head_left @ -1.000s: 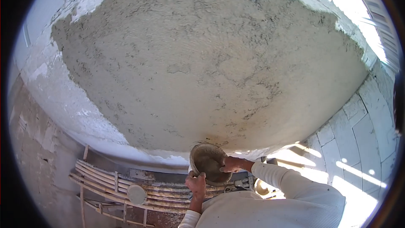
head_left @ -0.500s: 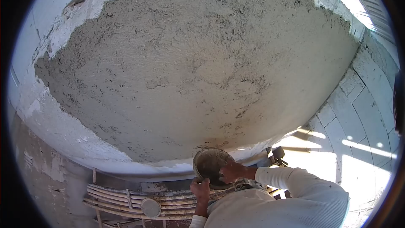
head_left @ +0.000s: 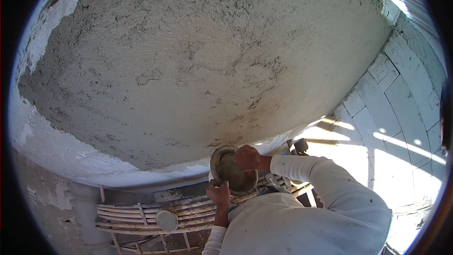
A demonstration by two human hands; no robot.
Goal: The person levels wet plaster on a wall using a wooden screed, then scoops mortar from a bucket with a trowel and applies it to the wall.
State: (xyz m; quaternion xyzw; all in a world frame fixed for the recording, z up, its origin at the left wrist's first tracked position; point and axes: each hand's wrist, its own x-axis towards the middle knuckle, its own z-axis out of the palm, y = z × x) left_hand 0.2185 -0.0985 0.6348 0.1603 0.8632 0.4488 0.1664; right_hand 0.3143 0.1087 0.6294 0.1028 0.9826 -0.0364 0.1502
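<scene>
A round, mortar-stained bucket is held up in front of my body, its mouth facing me, with wet grey material inside. My left hand is closed on the bucket's lower left rim, thumb over the edge. At the upper part of the mouth, my right hand is curled closed; whatever its fingers hold is hidden. Just beyond the bucket rises a wall covered in wet grey plaster, smooth low down and on the right, rough and pitted higher up.
Below on the left is a scaffold platform of wooden poles, with a round pale lid-like disc on it. White block wall meets the plaster on the right. Sunlight falls on the lower right.
My right hand has moved from inside the bucket up to the upper part of its mouth. The bucket has risen slightly, and the view has shifted.
</scene>
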